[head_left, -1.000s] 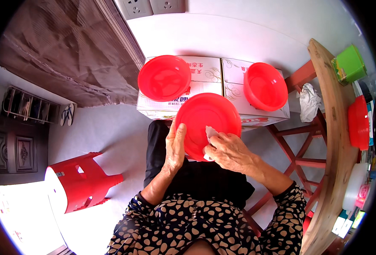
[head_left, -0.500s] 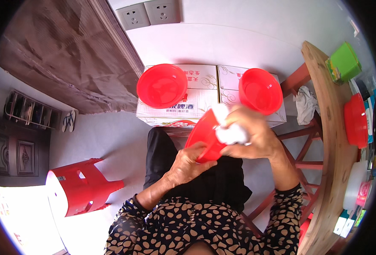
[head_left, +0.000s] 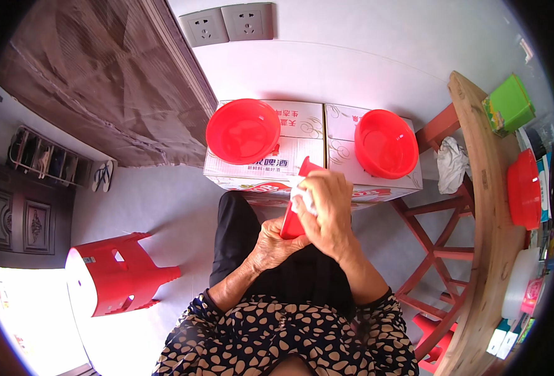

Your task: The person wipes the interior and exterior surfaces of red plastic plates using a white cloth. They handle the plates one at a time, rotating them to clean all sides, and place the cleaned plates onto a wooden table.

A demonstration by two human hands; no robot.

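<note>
Red bowls (head_left: 242,130), red stool (head_left: 117,272), white cloth (head_left: 302,199), green box (head_left: 508,103), black-and-cream spotted blouse (head_left: 277,335).

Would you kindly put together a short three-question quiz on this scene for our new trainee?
1. True or false: the right hand presses a white cloth against the held red basin.
2. How many red basins sit on the cardboard boxes?
3. What lies beside the person's left: A) red plastic stool B) green bucket?

Key: 1 true; 2 two; 3 A. The left hand supports the basin from below.
</note>
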